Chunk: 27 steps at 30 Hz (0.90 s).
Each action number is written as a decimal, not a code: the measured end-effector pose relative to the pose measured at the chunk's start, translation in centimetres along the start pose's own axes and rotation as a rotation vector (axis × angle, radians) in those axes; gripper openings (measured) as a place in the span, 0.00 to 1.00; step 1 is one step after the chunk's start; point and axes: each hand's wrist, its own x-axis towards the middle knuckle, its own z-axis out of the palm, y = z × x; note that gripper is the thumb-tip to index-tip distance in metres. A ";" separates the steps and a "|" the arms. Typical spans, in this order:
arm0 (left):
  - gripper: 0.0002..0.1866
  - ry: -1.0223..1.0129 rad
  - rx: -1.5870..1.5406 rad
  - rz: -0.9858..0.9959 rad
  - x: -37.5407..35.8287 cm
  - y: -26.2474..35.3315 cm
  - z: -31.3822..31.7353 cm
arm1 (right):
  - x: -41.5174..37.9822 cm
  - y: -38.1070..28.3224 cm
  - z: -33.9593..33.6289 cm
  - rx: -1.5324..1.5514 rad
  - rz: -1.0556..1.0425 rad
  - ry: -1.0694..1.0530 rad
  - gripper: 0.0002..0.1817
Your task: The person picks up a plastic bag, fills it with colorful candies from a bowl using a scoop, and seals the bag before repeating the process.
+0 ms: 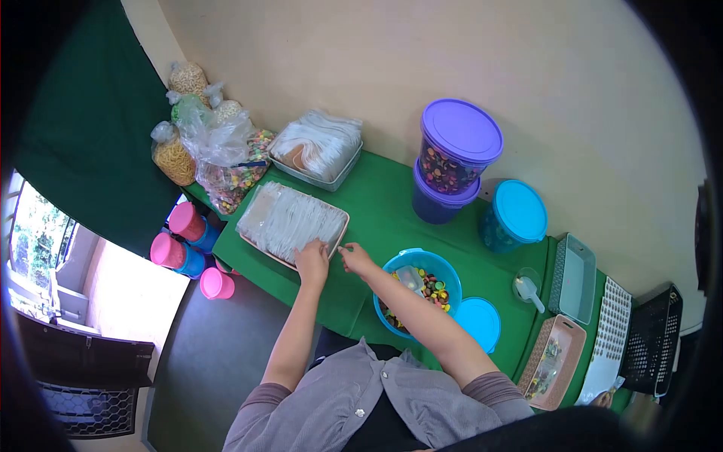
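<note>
My left hand (312, 260) rests at the near right end of a shallow tray (347, 218) packed with flat clear plastic packets (290, 220). Its fingers are bent down at the packets; what they grip, if anything, is too small to tell. Just right of the tray's corner is my right hand (354, 258), fingers curled together, with nothing I can make out between them. Below my right forearm stands a blue tub (386, 320) of colourful wrapped sweets (435, 290) with a clear scoop (410, 279) in it.
A second tray of packets (320, 143) lies behind, beside bulging snack bags (226, 151). Purple-lidded tubs (461, 132) and a blue-lidded tub (520, 211) stand by the wall. A blue lid (478, 324) lies beside the sweets tub. Baskets (577, 275) are at the right.
</note>
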 end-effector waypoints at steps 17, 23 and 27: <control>0.10 -0.339 -0.330 0.180 -0.5 7.3 -15.4 | -14.0 -8.5 -10.1 -0.532 -0.827 0.083 0.05; 0.06 -0.749 -0.717 0.067 -0.6 8.1 -14.9 | -19.3 -5.2 -13.9 -0.188 -0.502 0.054 0.07; 0.05 -0.745 -1.033 -0.066 0.3 6.5 -13.4 | -21.0 -4.1 -15.5 -0.135 -0.396 0.226 0.10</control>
